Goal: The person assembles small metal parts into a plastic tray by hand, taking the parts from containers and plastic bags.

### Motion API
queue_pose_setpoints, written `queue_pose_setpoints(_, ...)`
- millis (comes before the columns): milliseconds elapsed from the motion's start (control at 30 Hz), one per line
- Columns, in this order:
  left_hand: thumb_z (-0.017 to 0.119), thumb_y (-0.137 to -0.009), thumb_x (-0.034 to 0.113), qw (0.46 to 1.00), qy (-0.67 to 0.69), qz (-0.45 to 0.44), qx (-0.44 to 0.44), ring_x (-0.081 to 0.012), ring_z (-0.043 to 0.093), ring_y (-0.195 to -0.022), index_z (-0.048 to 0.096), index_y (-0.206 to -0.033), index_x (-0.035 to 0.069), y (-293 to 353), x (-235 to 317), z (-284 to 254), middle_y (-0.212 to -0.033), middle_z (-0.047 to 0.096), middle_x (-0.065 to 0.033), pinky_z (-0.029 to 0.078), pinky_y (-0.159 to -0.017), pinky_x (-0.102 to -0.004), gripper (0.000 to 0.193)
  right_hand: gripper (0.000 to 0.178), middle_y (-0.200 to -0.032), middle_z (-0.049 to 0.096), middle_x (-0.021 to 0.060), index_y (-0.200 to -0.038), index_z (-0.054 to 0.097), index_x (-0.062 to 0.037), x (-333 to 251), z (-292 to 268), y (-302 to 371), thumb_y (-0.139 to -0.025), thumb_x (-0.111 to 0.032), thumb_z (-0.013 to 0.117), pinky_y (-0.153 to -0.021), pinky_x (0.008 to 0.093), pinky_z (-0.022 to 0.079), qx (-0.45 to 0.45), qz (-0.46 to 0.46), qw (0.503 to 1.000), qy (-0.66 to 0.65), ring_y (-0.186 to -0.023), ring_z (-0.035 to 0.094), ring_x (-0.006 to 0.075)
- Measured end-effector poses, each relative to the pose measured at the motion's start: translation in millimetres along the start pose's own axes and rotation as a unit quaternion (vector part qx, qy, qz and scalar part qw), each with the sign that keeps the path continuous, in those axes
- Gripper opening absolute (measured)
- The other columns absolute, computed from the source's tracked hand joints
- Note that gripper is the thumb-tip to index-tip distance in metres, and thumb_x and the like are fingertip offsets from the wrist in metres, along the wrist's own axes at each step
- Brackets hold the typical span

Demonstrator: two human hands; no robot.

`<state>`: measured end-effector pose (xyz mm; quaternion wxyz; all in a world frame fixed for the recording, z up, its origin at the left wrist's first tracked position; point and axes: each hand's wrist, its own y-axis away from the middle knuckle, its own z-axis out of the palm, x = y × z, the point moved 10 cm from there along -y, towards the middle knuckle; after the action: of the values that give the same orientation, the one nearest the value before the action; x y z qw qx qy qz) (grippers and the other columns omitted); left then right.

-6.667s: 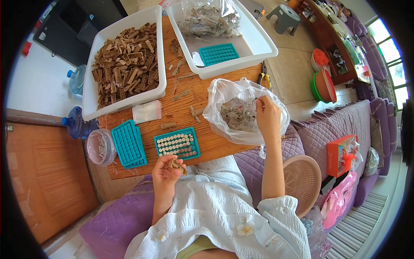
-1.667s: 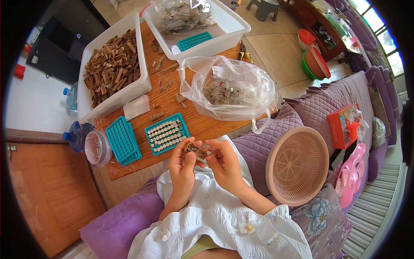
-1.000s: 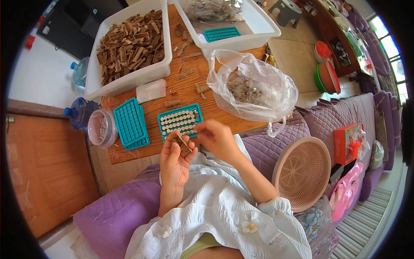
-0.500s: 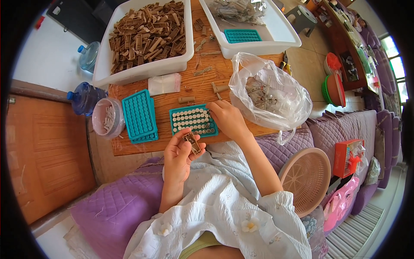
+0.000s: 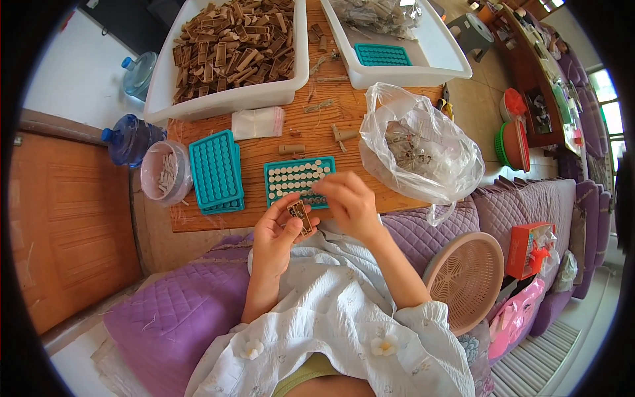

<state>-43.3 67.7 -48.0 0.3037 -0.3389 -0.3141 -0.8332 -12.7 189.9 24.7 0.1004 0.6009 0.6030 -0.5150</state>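
Observation:
My left hand [image 5: 274, 228] holds a small open brown plastic casing [image 5: 299, 217], its hollow side facing up with small parts inside. Just right of it, above the tray, my right hand [image 5: 352, 204] has its thumb and fingers pinched together; what is between the fingertips is too small to make out. Beneath both hands lies a teal tray [image 5: 268, 176] holding rows of small round, pale discs [image 5: 291, 177]. My hands partly cover its near rows. Behind the tray, a closed brown casing [image 5: 291, 149] and another casing [image 5: 342, 135] lie on the wooden table [image 5: 258, 155].
A white bin [image 5: 225, 104] heaped with brown casings [image 5: 235, 49] stands far left; another white bin [image 5: 397, 78] is far right. Stacked teal trays [image 5: 215, 169] and a pink tub [image 5: 149, 178] sit left. A clear plastic bag [image 5: 440, 162] of wired parts lies right, pliers [image 5: 447, 102] behind it.
My right hand has drawn back from the tray's far right part toward the casing, fingers still pinched. My left hand keeps its hold on the casing, shifted slightly. The view has moved a little.

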Motion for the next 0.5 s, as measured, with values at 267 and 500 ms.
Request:
queue_pose_setpoints(267,0.051,-0.082,0.009,1.000,0.008,0.003,0.011,-0.0172,0.055,-0.090,0.045,-0.111,0.000,-0.5,-1.9,-4.1,-0.100,0.054,-0.0105,0.051,-0.073,-0.0310,0.031,0.026,-0.092,0.056,0.0067,-0.087,0.061,-0.0045,-30.6,13.3,25.2,-0.062,0.004,0.058,-0.064,0.0317,0.046,-0.025,-0.031,0.999,-0.004,-0.078,0.055,0.0226)
queue_pose_setpoints(500,0.049,-0.084,0.013,0.999,0.015,0.007,0.029,-0.0222,0.059,-0.084,0.045,-0.110,0.002,-3.3,1.0,-12.7,-0.097,0.056,-0.0120,0.050,-0.070,-0.0304,0.029,0.029,-0.084,0.057,0.0098,-0.094,0.056,-0.0041,43.4,2.7,16.4,-0.065,0.004,0.058,-0.065,0.0302,0.047,0.038,0.162,0.985,-0.043,-0.074,0.056,0.0226)
